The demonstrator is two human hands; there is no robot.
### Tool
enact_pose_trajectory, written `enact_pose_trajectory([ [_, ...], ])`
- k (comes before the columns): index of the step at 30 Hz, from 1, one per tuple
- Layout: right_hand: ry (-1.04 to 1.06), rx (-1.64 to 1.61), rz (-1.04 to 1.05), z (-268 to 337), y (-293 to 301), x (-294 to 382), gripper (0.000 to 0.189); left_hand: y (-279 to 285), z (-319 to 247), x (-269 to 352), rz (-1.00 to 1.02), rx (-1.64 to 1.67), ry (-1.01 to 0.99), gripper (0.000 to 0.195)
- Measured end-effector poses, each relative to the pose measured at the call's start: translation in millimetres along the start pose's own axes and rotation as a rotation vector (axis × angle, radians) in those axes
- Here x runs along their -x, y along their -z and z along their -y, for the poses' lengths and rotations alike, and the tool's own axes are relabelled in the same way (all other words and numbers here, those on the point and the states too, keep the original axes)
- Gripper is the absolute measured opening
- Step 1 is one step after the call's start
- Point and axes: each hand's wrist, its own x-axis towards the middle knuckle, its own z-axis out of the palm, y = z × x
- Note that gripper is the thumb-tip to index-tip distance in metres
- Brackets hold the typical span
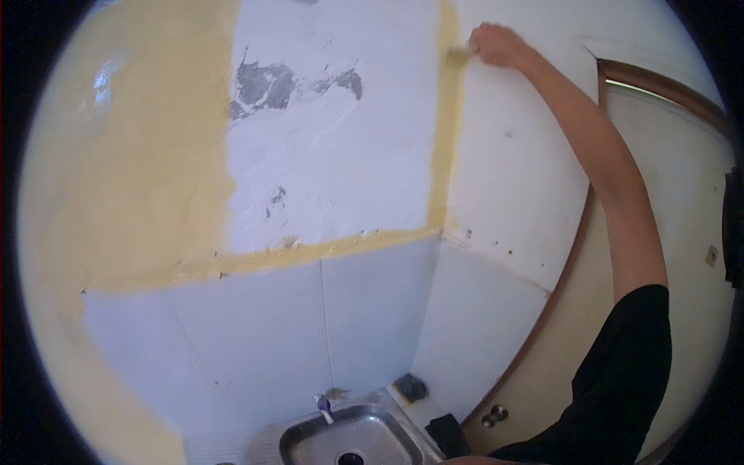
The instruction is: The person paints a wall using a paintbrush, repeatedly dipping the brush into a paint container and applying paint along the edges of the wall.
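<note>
My right hand [499, 45], arm stretched up, grips a paintbrush [459, 54], blurred, its bristles on the wall corner. There a yellow paint strip [443, 163] runs down the join between two walls. It meets a yellow band [325, 251] above the pale blue wall panels [372, 302]. Left of the strip, a white wall patch [372, 157] shows grey areas of flaked paint [264, 86]. Yellow paint [157, 163] covers the wall farther left, with a wet-looking shine near the top. My left hand is out of view.
Below stands a stainless steel sink [349, 427] with a tap [324, 407]. Beside it lie a dark scouring pad [410, 387] and a black cloth-like item [447, 436]. On the right is a door [657, 232] with a brown frame [657, 78] and a round knob [494, 415].
</note>
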Motion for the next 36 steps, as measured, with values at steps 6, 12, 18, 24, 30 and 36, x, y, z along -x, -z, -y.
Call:
enact_pose_trajectory([
  [6, -0.119, -0.01, -0.189, 23.9, -15.7, 4.8, 0.018, 17.5, 10.7, -12.7, 0.066, 0.09, 0.266, 0.052],
  [12, 0.104, -0.046, 0.146, 160.7, -55.5, 132.7, 0.016, 36.7, 26.0, -18.0, 0.128, 0.226, 0.616, 0.052],
  [18, 0.11, -0.225, 0.399, 242.0, -10.5, 237.0, 0.014, 22.3, 57.0, 7.0, 0.288, 0.531, 0.619, 0.046],
  [24, 0.199, -0.782, 0.204, 292.8, 60.5, 305.7, 0.017, -15.0, 56.5, -20.4, 0.425, 0.104, 0.835, 0.06],
  [30, -0.075, -1.654, 0.642, 425.4, 102.2, 383.5, 0.017, 53.1, -11.3, -37.4, 0.158, 0.324, 1.111, 0.095],
  [36, -0.279, -2.214, 0.816, 567.6, 124.7, 432.0, 0.019, 68.0, -12.8, -75.3, 0.074, 0.326, 1.244, 0.092],
])
